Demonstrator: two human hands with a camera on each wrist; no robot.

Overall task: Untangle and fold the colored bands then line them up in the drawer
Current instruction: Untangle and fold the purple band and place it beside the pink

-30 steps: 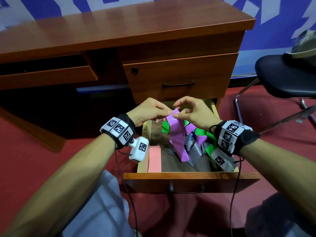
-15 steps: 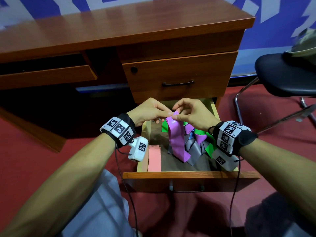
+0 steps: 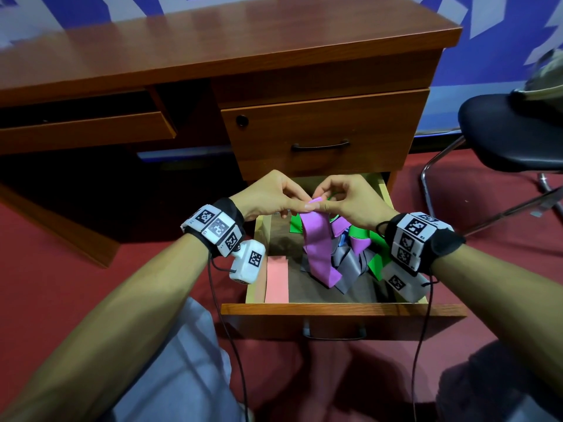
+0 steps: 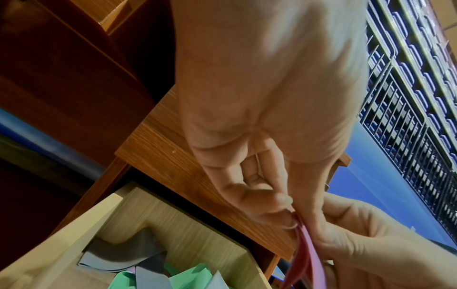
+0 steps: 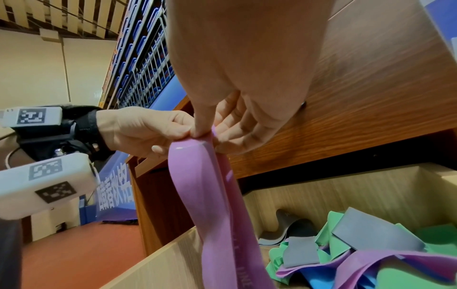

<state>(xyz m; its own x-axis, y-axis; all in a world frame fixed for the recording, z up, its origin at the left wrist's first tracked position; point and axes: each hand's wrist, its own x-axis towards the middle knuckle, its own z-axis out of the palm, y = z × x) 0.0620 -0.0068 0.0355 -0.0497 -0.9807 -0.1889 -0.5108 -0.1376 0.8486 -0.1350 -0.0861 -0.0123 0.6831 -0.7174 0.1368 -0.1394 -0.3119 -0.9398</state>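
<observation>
- While both of our hands meet above the far end of the open drawer, they pinch the top of the purple band between them.
- Our left hand has its thumb and fingers closed on the band's upper fold; the left wrist view shows the band's edge running down from that pinch.
- Our right hand grips the same fold from the other side, thumb and fingers curled round it, touching the left hand's fingertips.
- We see the purple band hanging as a doubled loop from the pinch into the drawer, its lower end resting on the tangle.
- That tangle of grey, green, blue and purple bands lies in the middle and right part of the drawer, reaching toward its right wall.
- One pink band lies flat and straight along the drawer's left wall, near the front, apart from the tangle.
- Above the open drawer a second drawer of the desk sits closed, and a black chair stands off to the right on the red floor.
</observation>
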